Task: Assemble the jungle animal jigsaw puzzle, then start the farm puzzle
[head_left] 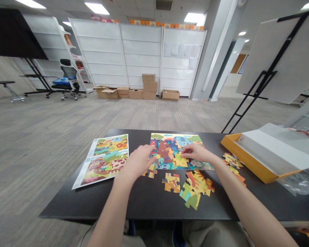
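Observation:
A colourful animal puzzle board (167,151) lies on the black table. My right hand (197,152) is over its right half, fingertips pinched on the edge of a yellow-green puzzle piece (180,160). At the board's left edge is my left hand (140,159), its thumb and fingers apart, with no piece visibly held. Close below that hand lie small joined-looking pieces (151,170), partly hidden by it. Nearer the front are an orange leopard-spotted piece (171,182), yellow-orange pieces (200,183) and a green-blue piece (190,196).
A printed picture sheet (106,157) lies on the table's left. More puzzle pieces (233,163) rest beside an open yellow-and-white box (262,151) on the right, with clear plastic wrap (302,180) next to it. An easel board (273,58) stands behind.

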Action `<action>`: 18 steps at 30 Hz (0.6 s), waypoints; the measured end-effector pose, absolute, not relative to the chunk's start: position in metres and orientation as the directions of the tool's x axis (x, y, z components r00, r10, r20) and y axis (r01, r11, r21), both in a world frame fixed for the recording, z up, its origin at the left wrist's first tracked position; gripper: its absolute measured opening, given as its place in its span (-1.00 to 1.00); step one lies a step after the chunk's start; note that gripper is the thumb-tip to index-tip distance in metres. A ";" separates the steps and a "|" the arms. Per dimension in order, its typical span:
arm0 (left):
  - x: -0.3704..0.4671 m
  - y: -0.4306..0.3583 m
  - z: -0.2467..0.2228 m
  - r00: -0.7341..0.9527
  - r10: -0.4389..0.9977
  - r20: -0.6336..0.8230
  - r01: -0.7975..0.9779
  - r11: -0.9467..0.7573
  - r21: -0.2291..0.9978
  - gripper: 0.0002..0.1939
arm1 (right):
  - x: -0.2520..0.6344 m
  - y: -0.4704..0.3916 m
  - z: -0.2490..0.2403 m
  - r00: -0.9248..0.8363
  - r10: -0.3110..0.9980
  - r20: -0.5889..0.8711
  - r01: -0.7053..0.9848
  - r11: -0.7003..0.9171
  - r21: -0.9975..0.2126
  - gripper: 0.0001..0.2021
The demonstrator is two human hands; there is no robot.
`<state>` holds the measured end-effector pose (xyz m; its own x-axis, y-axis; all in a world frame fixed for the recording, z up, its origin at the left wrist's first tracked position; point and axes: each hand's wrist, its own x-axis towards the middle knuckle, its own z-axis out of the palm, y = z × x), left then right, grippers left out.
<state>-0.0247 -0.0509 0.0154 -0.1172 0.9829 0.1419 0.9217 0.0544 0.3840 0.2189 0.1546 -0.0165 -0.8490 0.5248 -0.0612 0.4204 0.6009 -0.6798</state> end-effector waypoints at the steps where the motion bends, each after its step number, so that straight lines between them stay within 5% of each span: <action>1: -0.042 -0.059 0.014 -0.156 0.977 0.147 0.915 0.087 0.393 -0.62 | 0.219 0.155 -0.016 -0.844 0.532 -0.066 0.429 0.597 -0.677 -0.65; 10: -0.149 -0.117 -0.024 -0.491 0.869 0.062 0.853 0.465 0.235 -0.35 | 0.218 0.152 -0.008 -0.830 0.550 -0.097 0.460 0.574 -0.677 -0.58; 18: -0.163 -0.121 -0.024 -0.517 0.856 0.029 0.844 0.503 0.188 -0.36 | 0.219 0.151 -0.007 -0.829 0.549 -0.106 0.464 0.572 -0.677 -0.54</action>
<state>-0.1627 -0.1214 -0.0243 -0.5167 0.8557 0.0287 0.8435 0.5030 0.1882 0.2190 0.1512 -0.0071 -0.8293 0.5488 -0.1055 0.4643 0.5716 -0.6765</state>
